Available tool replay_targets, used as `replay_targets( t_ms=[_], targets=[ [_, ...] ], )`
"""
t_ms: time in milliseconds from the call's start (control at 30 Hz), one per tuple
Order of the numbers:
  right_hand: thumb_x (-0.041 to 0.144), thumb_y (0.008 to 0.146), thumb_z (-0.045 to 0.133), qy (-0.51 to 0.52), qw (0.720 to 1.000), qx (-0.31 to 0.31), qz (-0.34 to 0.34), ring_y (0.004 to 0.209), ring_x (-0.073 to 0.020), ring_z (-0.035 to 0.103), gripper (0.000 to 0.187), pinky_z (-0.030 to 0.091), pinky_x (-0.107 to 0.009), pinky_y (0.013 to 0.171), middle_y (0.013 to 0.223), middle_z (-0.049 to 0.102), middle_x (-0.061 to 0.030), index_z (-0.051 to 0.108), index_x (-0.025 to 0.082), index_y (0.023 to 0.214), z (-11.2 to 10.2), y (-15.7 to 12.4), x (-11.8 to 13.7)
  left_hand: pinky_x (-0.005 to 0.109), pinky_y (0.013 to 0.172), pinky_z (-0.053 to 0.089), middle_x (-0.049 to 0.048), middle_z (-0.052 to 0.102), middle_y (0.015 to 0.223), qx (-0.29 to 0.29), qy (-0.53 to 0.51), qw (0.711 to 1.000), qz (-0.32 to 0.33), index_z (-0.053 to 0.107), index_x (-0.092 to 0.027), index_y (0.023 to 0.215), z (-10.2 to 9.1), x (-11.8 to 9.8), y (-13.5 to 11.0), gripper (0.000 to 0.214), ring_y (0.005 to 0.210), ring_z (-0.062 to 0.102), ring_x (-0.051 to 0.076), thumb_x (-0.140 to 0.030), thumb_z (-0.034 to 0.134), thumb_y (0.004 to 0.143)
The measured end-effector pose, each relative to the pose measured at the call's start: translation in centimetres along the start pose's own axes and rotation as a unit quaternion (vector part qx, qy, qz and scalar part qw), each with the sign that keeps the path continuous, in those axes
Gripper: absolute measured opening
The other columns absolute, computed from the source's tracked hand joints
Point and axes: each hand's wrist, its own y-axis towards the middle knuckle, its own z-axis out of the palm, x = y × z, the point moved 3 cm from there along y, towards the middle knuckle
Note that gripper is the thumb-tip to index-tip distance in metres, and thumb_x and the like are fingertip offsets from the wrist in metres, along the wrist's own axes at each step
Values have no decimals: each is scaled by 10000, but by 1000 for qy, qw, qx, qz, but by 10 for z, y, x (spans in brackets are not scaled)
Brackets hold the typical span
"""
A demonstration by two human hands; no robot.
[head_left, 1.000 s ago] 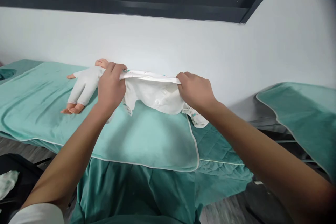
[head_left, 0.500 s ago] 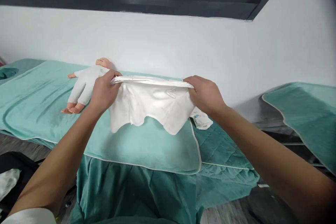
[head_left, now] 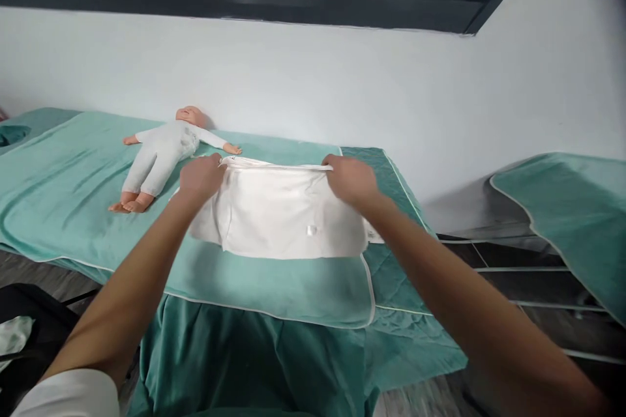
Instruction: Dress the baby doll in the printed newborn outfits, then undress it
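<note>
A white cloth that looks like a baby garment (head_left: 276,212) stretches between both my hands over the bed, its lower part hanging or lying against the light green blanket (head_left: 274,293). At its upper left corner, my left hand (head_left: 201,179) is closed on the edge. My right hand (head_left: 353,181) pinches the upper right corner in the same way. A small shiny patch shows low on the cloth. To the left, a baby doll (head_left: 163,153) in a white suit lies on its back, arms spread, close to my left hand.
A printed white item (head_left: 374,234) peeks out beside my right wrist. Under the blanket is a dark green quilted cover (head_left: 396,287). A wall and dark window frame (head_left: 313,6) rise behind. Metal bars (head_left: 528,269) and another green cloth (head_left: 577,208) are at right.
The cloth has come down and spread flatter, its wavy lower edge now straight. My hands have moved lower and slightly closer together. More of the doll's arm shows.
</note>
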Motion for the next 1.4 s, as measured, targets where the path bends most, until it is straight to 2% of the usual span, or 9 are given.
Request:
replay_targets(
  t_ms=[133, 233, 300, 400, 533, 733, 933, 1167, 1400],
  targets=[
    [40, 883, 367, 17, 997, -69, -44, 1307, -372, 488, 541, 422, -482, 1026, 1465, 519, -229, 532, 75, 1396, 65, -7, 48, 555, 1023, 413, 246, 575, 1368, -101, 82, 990, 58, 581, -135, 1290, 51, -22, -23, 385, 1299, 493, 408, -205, 414, 950],
    [79, 922, 366, 108, 986, -44, -117, 1410, -323, 405, 532, 328, -468, 1165, 1537, 462, -196, 487, 78, 1440, 116, -21, 84, 490, 1056, 426, 193, 580, 1385, -36, 31, 988, 146, 592, -156, 1288, 100, -38, -42, 408, 1299, 503, 335, -130, 385, 938],
    [154, 960, 382, 158, 983, -26, -94, 1441, -316, 380, 497, 307, -484, 1187, 1534, 468, -206, 472, 75, 1442, 139, -22, 95, 463, 1077, 438, 177, 601, 1359, 16, -22, 987, 159, 607, -152, 1266, 128, -43, -45, 396, 1293, 526, 306, -132, 387, 938],
    [253, 999, 382, 167, 986, -22, -16, 1467, -348, 351, 497, 281, -520, 1195, 1542, 447, -249, 445, 39, 1444, 154, -11, 92, 514, 1162, 372, 201, 534, 1465, 38, -62, 990, 124, 600, -124, 1276, 152, -43, -35, 390, 1418, 442, 340, -173, 388, 953],
    [304, 1023, 354, 150, 988, -11, 34, 1442, -376, 380, 528, 280, -494, 1196, 1518, 450, -281, 430, -17, 1435, 153, 6, 82, 557, 1224, 285, 237, 380, 1600, 46, -106, 991, 59, 511, -82, 1401, 161, -37, -12, 479, 1541, 269, 373, -255, 388, 972],
    [290, 1014, 357, 159, 986, -33, 25, 1478, -383, 325, 564, 300, -540, 1182, 1598, 349, -255, 339, 55, 1527, 152, 12, 81, 523, 1281, 175, 243, 222, 1672, 25, -136, 990, 38, 349, -55, 1552, 159, -35, 3, 632, 1589, 124, 362, -298, 421, 973],
    [286, 1010, 373, 155, 987, -38, 25, 1458, -380, 348, 580, 280, -501, 1204, 1578, 374, -247, 346, 35, 1532, 149, 33, 82, 568, 1261, 205, 229, 211, 1679, 17, -122, 991, 58, 357, -83, 1564, 159, -36, 28, 623, 1588, 113, 377, -332, 394, 994],
    [307, 1006, 410, 143, 987, -36, 55, 1455, -355, 351, 586, 310, -489, 1191, 1578, 387, -215, 352, 68, 1539, 159, 76, 76, 496, 1274, 247, 153, 174, 1708, 74, -12, 996, 42, 299, -137, 1604, 173, -41, 75, 631, 1601, 94, 313, -394, 289, 1028],
    [402, 1050, 314, 124, 990, 22, 61, 1480, -368, 352, 635, 261, -478, 1224, 1605, 358, -246, 330, 30, 1564, 177, 91, 72, 469, 1301, 181, 167, 203, 1697, 92, -6, 994, 50, 311, -96, 1597, 190, -38, 82, 654, 1598, 115, 310, -425, 205, 1042]
  ],
)
